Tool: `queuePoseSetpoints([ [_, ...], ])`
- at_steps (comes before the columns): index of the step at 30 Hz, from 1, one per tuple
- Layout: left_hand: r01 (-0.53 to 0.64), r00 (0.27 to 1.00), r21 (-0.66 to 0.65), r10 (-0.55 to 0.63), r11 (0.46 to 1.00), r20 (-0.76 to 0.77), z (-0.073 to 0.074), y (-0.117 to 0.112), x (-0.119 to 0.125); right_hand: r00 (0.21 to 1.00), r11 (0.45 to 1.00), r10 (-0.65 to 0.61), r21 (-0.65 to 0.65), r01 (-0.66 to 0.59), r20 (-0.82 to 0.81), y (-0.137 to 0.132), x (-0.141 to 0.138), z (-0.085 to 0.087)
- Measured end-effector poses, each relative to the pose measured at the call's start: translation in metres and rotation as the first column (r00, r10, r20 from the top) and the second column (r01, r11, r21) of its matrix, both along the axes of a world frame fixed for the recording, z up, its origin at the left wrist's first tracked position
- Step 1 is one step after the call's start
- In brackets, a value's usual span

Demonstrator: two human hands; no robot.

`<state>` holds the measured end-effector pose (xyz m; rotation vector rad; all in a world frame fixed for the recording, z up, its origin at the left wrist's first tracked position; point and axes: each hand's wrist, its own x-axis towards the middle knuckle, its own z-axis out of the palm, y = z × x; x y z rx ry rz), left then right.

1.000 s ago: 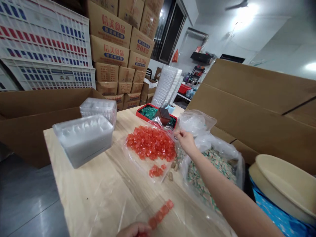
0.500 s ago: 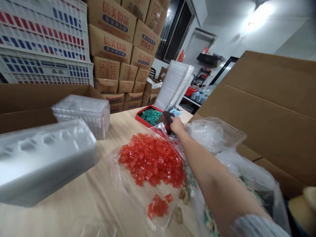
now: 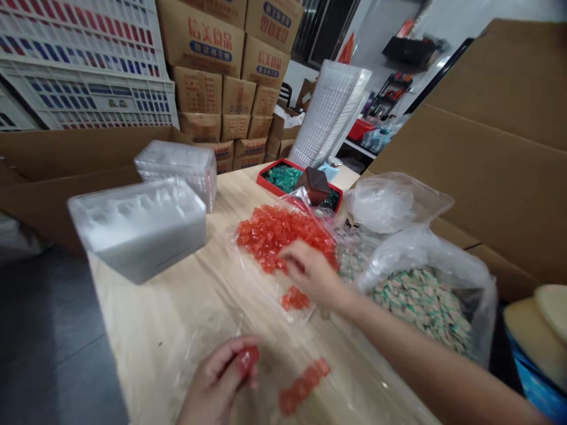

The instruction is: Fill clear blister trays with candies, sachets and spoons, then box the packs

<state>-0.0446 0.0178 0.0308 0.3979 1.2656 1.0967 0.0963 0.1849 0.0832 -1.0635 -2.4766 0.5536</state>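
1. Red pieces (image 3: pixel 268 230) lie heaped on a clear plastic sheet (image 3: pixel 266 288) on the wooden table (image 3: pixel 212 260), beyond the left hand (image 3: pixel 221 378) and directly at the fingertips of the right hand (image 3: pixel 312 273).
2. The left hand pinches one red lump (image 3: pixel 248 358) between thumb and fingers.
3. The right hand's fingers are bent over the heap's near edge; blur hides whether they grip anything, so I cannot tell.
4. A small red cluster (image 3: pixel 295 298) sits just below the right hand.
5. A short red row (image 3: pixel 305 386) lies near the left hand, apart from it.
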Motion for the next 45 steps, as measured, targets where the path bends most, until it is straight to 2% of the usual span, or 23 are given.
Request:
queuePoseSetpoints([
  [2,-0.044,0.999,0.018,0.044,0.999,0.02,0.008,-0.007,-0.003,0.996,0.968,0.058,-0.242,-0.073,-0.069,-0.065,-0.002,-0.008],
  [5,-0.029,0.996,0.037,0.026,0.999,0.081,0.012,-0.024,0.0,0.984,0.879,-0.013,-0.472,-0.073,-0.177,-0.134,0.002,-0.017],
  [7,0.003,0.989,0.04,-0.009,0.999,0.147,0.01,-0.037,0.008,0.971,0.845,-0.047,-0.527,-0.086,-0.235,-0.162,0.007,-0.02],
  [10,0.066,0.979,0.031,-0.071,0.997,0.19,0.003,-0.058,0.021,0.976,0.854,-0.055,-0.516,-0.064,-0.212,-0.185,0.017,-0.022],
  [12,0.121,0.983,0.036,-0.125,0.992,0.135,-0.003,-0.069,0.025,0.99,0.891,-0.019,-0.452,-0.047,-0.142,-0.193,0.025,-0.023],
  [13,0.144,0.987,0.057,-0.148,0.988,0.059,-0.006,-0.073,0.024,0.997,0.914,0.005,-0.405,-0.038,-0.082,-0.195,0.029,-0.024],
  [15,0.193,0.967,0.133,-0.165,0.972,-0.195,-0.015,-0.081,0.022,0.996,0.961,0.032,-0.277,-0.008,0.085,-0.196,0.034,-0.029],
  [17,0.277,0.871,0.229,-0.143,0.933,-0.471,-0.026,-0.087,0.021,0.953,0.99,0.058,-0.138,-0.017,0.296,-0.193,0.034,-0.036],
  [19,0.379,0.757,0.286,-0.117,0.88,-0.643,-0.036,-0.092,0.023,0.875,0.995,0.102,-0.049,-0.089,0.473,-0.189,0.029,-0.044],
  [21,0.446,0.679,0.295,-0.104,0.845,-0.727,-0.041,-0.095,0.027,0.81,0.988,0.129,-0.006,-0.153,0.572,-0.185,0.024,-0.05],
  [24,0.496,0.603,0.26,-0.113,0.828,-0.79,-0.038,-0.092,0.031,0.786,0.984,0.141,0.0,-0.177,0.601,-0.181,0.02,-0.052],
  [28,0.546,0.534,0.229,-0.124,0.806,-0.836,-0.024,-0.082,0.032,0.795,0.987,0.147,-0.035,-0.156,0.589,-0.179,0.018,-0.047],
  [32,0.585,0.392,0.108,-0.163,0.804,-0.906,-0.018,-0.072,0.037,0.811,0.995,0.097,-0.043,-0.088,0.577,-0.175,0.021,-0.038],
  [34,0.584,0.349,0.068,-0.175,0.809,-0.921,-0.019,-0.069,0.04,0.873,0.997,0.051,-0.069,-0.019,0.485,-0.175,0.028,-0.034],
  [37,0.576,0.324,0.046,-0.176,0.816,-0.93,-0.019,-0.067,0.041,0.974,0.974,-0.101,-0.18,0.139,0.202,-0.182,0.045,-0.037],
  [39,0.578,0.3,0.025,-0.184,0.815,-0.936,-0.017,-0.065,0.04,0.975,0.926,-0.223,-0.307,0.218,0.019,-0.192,0.054,-0.046],
  [42,0.601,0.255,0.005,-0.186,0.8,-0.949,-0.012,-0.061,0.04,0.91,0.823,-0.391,-0.494,0.279,-0.137,-0.206,0.058,-0.063],
  [45,0.673,0.223,0.024,-0.172,0.739,-0.959,-0.01,-0.056,0.04,0.795,0.671,-0.554,-0.697,0.253,-0.246,-0.214,0.057,-0.071],
])
